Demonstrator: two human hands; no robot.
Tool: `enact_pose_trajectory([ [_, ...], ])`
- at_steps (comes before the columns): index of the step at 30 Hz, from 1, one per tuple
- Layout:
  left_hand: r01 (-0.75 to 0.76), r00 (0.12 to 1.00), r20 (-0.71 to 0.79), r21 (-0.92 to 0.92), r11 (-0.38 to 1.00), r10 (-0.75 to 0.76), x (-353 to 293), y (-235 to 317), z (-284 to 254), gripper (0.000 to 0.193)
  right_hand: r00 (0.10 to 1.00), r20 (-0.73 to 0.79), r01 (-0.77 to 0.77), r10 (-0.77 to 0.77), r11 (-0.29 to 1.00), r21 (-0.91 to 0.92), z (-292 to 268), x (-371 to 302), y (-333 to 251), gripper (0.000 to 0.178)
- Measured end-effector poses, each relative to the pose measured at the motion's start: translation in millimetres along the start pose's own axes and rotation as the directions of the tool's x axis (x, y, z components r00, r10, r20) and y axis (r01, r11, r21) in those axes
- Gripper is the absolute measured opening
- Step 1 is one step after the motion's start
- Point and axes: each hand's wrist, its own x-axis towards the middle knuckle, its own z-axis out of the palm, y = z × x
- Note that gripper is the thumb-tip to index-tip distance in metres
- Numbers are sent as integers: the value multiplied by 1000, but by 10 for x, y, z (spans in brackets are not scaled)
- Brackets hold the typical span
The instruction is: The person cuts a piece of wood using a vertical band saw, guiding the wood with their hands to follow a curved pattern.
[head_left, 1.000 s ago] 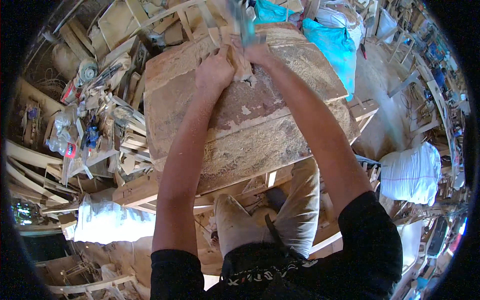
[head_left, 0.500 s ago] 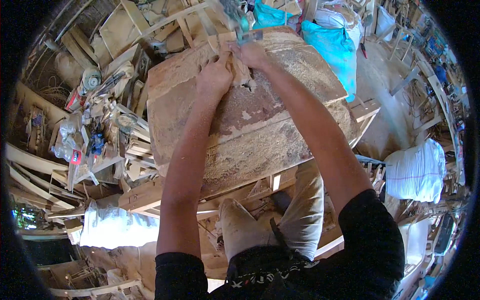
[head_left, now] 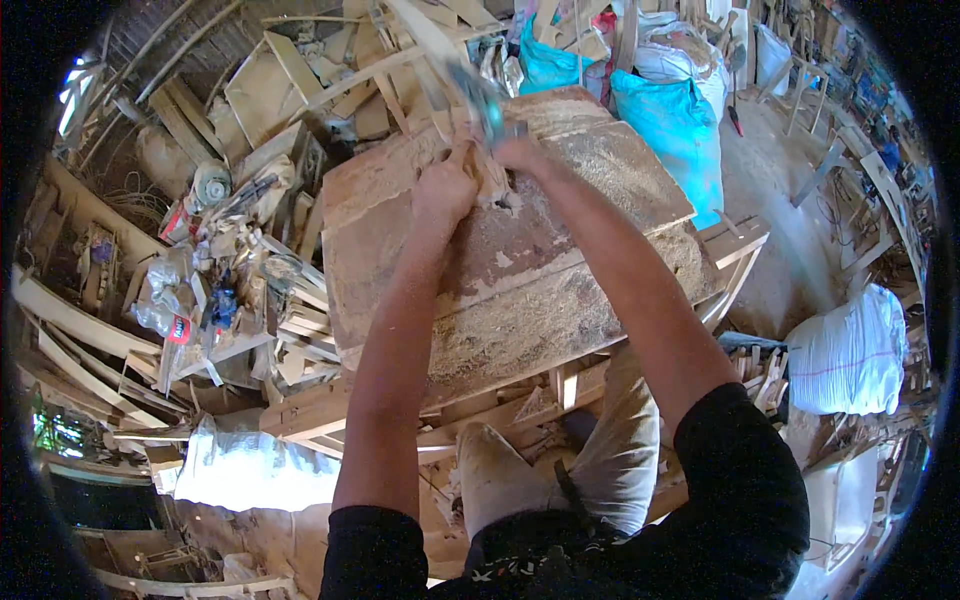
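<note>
My left hand (head_left: pixel 443 192) and right hand (head_left: pixel 517 157) sit close together in the upper middle of the frame, both clenched around a small pale piece of wood (head_left: pixel 487 180) pressed down on the far part of the desk (head_left: pixel 600 185). The piece stands just above the reddish bare patch in the board, with sawdust (head_left: pixel 510 335) banked along the near edge.

Judgement on the step in hand: the grip should stay tight with both wrists low, force directed straight down into the desk — any sideways pull could let the piece skid on the loose dust. Keeping my forearms parallel looks sound.

Not verifiable: a blurred blue-green object (head_left: pixel 480 100) rises just above my right hand; I cannot tell whether it is a tool I hold or something behind. My fingers hide most of the piece — its shape is unclear. The heap of scrap timber (head_left: pixel 290 80) in the upper left is too tangled to itemise.
</note>
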Motion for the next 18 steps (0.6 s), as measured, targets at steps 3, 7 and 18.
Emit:
enact_pose_trajectory([
  [3,-105,988,-120,-26,994,101,142,277,43,48,986,-129,-104,107,994,27,-43,64,443,44],
  [7,-38,999,16,-13,999,38,97,172,30,44,994,-69,107,-83,813,572,50,-96,513,45],
  [18,-16,1000,-18,-38,999,16,298,298,177,48,990,-102,-81,94,989,121,-401,-183,373,44],
])
